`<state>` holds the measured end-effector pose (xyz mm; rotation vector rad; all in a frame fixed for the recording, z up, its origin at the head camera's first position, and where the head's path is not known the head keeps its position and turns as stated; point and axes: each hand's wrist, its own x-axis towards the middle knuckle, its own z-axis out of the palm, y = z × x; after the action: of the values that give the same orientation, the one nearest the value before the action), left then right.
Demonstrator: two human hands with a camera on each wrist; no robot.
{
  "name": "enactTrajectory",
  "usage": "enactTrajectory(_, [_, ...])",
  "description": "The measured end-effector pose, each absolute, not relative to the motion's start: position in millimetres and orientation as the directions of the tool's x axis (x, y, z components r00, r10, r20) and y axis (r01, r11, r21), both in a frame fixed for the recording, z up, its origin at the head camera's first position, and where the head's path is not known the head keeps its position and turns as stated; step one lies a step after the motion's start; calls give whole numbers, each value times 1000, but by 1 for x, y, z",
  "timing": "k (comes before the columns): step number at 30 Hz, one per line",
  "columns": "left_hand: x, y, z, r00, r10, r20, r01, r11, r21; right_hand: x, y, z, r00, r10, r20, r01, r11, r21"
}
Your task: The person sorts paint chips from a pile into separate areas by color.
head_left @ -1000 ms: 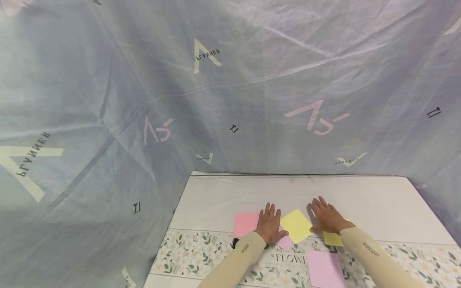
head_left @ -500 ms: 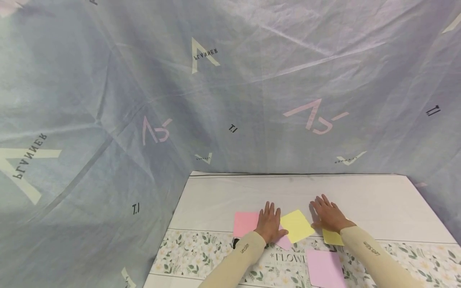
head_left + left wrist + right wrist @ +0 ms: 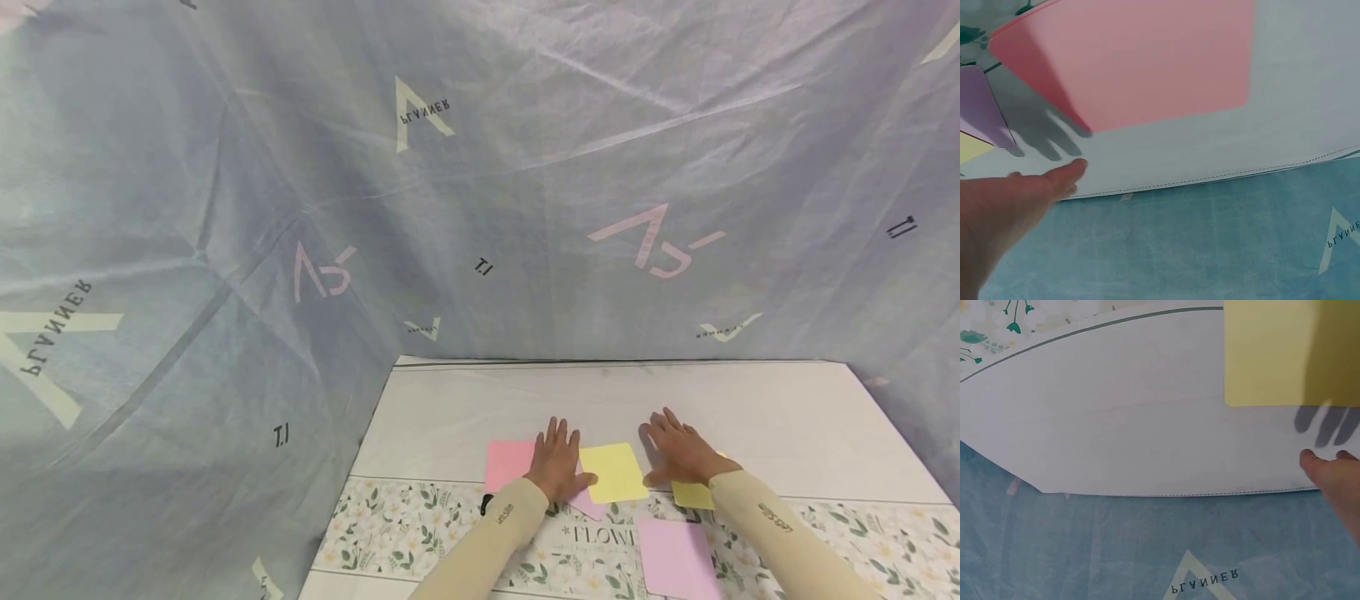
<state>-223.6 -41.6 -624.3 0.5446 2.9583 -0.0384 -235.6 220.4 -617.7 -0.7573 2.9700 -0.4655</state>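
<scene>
- One pink square (image 3: 510,465) lies at the far left of the group, its right side partly behind the left hand (image 3: 555,468).
- Two yellow squares: the first yellow square (image 3: 613,472) lies between the two hands; the second yellow square (image 3: 692,497), farther right, is partly covered from view by the right hand (image 3: 682,450).
- Two lilac squares: one lilac square (image 3: 587,505) shows partly past the left thumb, meeting the first yellow square, though which is on top I cannot tell; the other lilac square (image 3: 678,558) lies nearest, toward the right.
- Two hands, both with fingers straight and released. The left thumb reaches over the first yellow square's left edge, the right thumb beside its right edge; whether either touches it I cannot tell.
- Two cream sleeves, left sleeve (image 3: 495,533) and right sleeve (image 3: 780,525), each with dark lettering.
- One small black object (image 3: 486,503) sits beside the left sleeve.
- One white tablecloth (image 3: 480,400) with one flowered band (image 3: 397,517) across its near part.
- One grey-blue curtain (image 3: 525,167) on the far side.
</scene>
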Motion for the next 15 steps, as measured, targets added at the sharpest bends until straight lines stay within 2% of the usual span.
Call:
enactTrajectory(5, [-222, -44, -625, -914, 359, -189, 353, 933, 62, -236, 219, -618, -859, -512, -10, -477, 807, -347])
enactTrajectory(15, [-219, -43, -624, -909, 371, -191, 370, 928, 45, -233, 209, -617, -855, -516, -47, -463, 803, -375])
